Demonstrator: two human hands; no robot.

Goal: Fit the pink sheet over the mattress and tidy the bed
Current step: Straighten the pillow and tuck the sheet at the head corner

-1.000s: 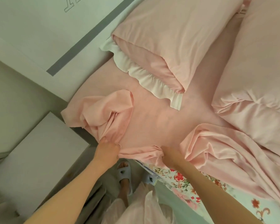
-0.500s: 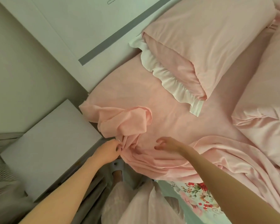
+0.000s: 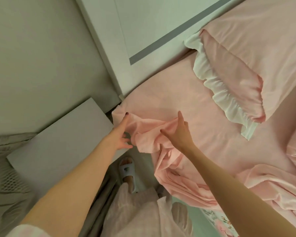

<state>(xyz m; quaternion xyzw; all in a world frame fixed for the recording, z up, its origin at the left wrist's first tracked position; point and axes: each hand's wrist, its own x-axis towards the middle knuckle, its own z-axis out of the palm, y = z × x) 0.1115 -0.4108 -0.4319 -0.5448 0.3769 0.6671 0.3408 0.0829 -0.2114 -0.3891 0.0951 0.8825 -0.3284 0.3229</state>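
Both hands, left [image 3: 120, 135] and right [image 3: 179, 132], pinch bunched sheet [image 3: 150, 135] at the bed's head corner, readying it to hook over the mattress.

My sheet [image 3: 186, 106] is soft matt pink cloth, creased at six o'clock. The pillow [image 3: 256, 48] is matt cloth with a white ruffled trim. The headboard [image 3: 143, 23] looks smooth and painted.

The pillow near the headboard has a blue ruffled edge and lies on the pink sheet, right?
Not quite: the head view shows the pillow lying on the pink sheet near the headboard, but its ruffled edge is white, not blue.
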